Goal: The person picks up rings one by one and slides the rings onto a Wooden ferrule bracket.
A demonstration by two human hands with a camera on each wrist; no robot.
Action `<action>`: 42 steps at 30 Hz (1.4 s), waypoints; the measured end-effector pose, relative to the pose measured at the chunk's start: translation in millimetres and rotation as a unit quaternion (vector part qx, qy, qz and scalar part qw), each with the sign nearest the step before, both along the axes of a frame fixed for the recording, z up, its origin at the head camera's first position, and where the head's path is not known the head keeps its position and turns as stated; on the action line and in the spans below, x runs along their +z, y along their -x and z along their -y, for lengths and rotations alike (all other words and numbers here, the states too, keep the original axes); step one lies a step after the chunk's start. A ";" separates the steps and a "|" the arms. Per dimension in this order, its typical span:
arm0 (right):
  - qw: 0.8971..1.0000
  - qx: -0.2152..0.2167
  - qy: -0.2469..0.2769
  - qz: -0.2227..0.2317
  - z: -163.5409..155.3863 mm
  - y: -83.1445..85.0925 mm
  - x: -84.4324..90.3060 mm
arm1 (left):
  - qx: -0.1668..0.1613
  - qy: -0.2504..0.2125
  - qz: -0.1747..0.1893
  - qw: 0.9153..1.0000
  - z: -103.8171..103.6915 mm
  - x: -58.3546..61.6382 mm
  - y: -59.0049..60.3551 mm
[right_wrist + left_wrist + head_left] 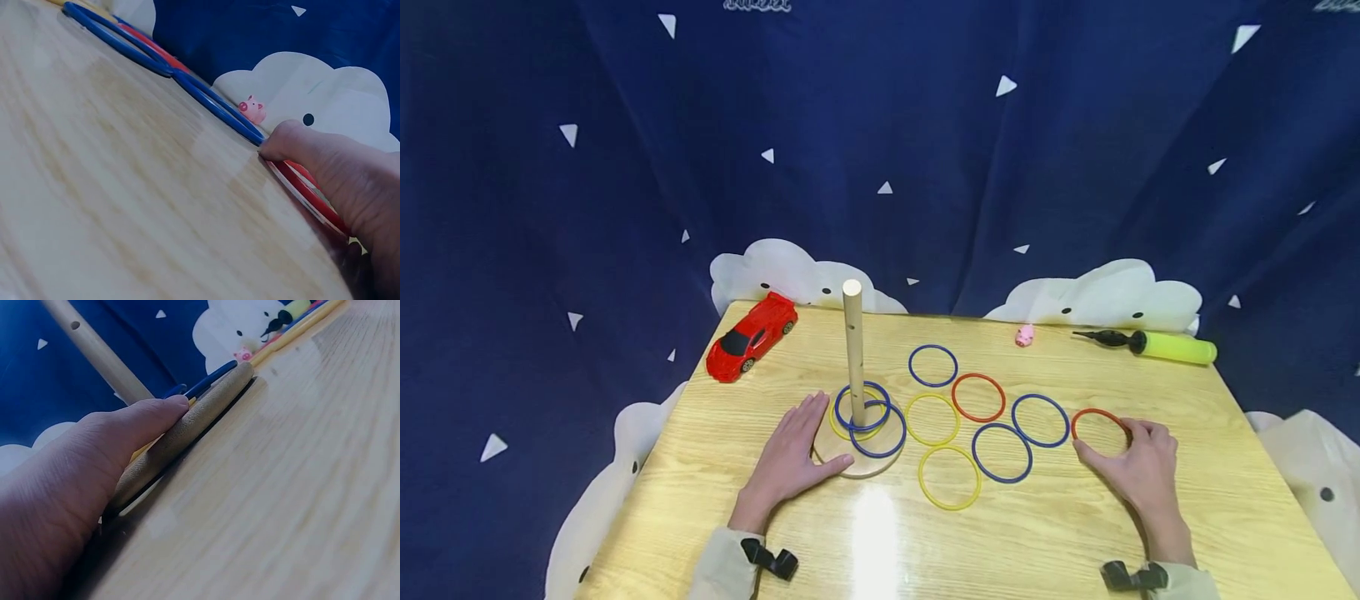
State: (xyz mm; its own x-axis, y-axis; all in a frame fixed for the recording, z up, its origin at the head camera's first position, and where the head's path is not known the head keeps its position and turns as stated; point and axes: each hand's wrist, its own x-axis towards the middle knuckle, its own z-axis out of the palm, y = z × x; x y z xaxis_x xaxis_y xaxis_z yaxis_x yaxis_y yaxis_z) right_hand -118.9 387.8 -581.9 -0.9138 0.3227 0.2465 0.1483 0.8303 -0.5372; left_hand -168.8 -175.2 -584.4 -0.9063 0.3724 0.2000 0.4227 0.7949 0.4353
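A round wooden base (868,467) carries an upright wooden peg (854,358). Blue rings (904,440) and a yellow ring lie on this base about the peg's foot. My left hand (790,452) rests against the base's left side, fingers straight, its thumb (153,415) laid over the front rim. On the right, a red ring (1093,410) is gripped by my right hand (1142,468), thumb at its left edge and fingers at its right. The right wrist view shows that ring (312,199) low over the tabletop, partly hidden behind the thumb.
Between the hands lie several loose rings, among them a blue ring (1028,451), a yellow ring (951,507) and another red ring (978,419). Farther back are a red toy car (751,337), a pink pig figure (1025,336) and a yellow-green hand pump (1176,347). A dark blue curtain (925,125) hangs behind the table.
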 end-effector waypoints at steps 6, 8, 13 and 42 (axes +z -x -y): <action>1.000 0.004 -0.007 -0.029 -1.2 -0.7 -2.0 | 0.004 0.003 0.008 1.000 -0.6 -3.0 1.1; 0.999 0.002 -0.002 -0.035 -0.7 -1.2 -2.4 | 0.003 0.003 0.008 1.000 -0.5 -3.9 1.1; 0.999 0.003 0.001 -0.042 -1.3 -2.5 -3.4 | 0.001 0.004 0.009 1.000 0.3 -4.8 0.5; 0.975 0.175 -0.014 -0.137 51.5 10.0 74.9 | -0.002 0.003 0.010 1.000 -1.0 -2.8 1.2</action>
State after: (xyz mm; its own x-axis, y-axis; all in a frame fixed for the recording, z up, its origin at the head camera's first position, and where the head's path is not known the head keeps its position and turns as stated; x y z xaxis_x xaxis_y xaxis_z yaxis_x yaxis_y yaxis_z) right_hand -128.8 336.2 -507.0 -0.8654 -0.0071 0.5011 -0.2926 0.8188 -0.4939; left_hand -170.1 -174.1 -587.2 -0.9086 0.3769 0.1802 0.4171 0.7956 0.4394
